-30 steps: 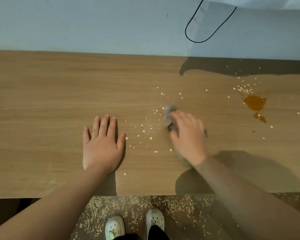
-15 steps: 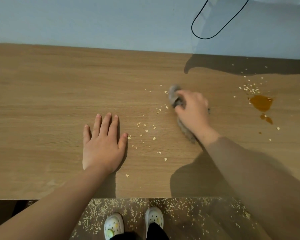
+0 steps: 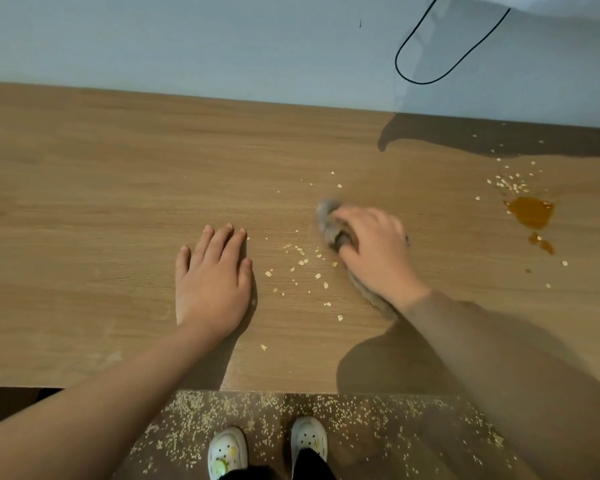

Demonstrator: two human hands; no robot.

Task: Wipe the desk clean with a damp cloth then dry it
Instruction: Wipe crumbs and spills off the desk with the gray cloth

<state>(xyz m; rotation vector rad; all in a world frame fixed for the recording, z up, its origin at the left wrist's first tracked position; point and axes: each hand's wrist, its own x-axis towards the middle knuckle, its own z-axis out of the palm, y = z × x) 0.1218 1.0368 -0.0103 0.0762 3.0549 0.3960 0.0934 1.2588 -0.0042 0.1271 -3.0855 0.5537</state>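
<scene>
Two bare grips lie on the wooden desk [image 3: 84, 202] in the head view, the only view there is. The left grip [image 3: 212, 282] is laid palm down on the wood. Its fingers [image 3: 222, 237] are straight and close together, and the thumb stands slightly apart. It holds nothing.

The right grip [image 3: 374, 251] is well apart from it, further from the near edge. Its fingers are curled down over a bunched grey cloth [image 3: 328, 216] and press it to the desk. The grip is blurred, so how the thumb lies cannot be told. One end of the cloth shows beyond the fingertips, and another part shows under the wrist on the side nearer the person.

Loose oat flakes [image 3: 305, 261] are scattered on the desk between the two grips, touching neither. Far to the right an amber puddle [image 3: 532, 213] lies well clear of the cloth, with smaller amber drops [image 3: 541, 242] just beside it. More flakes [image 3: 510, 181] lie near its far side.

Behind the desk is a pale wall [image 3: 187, 39] with a loop of black cable [image 3: 421, 83] hanging against it. Below the near edge the floor [image 3: 378, 427] is strewn with many flakes around a pair of white shoes [image 3: 227, 452].
</scene>
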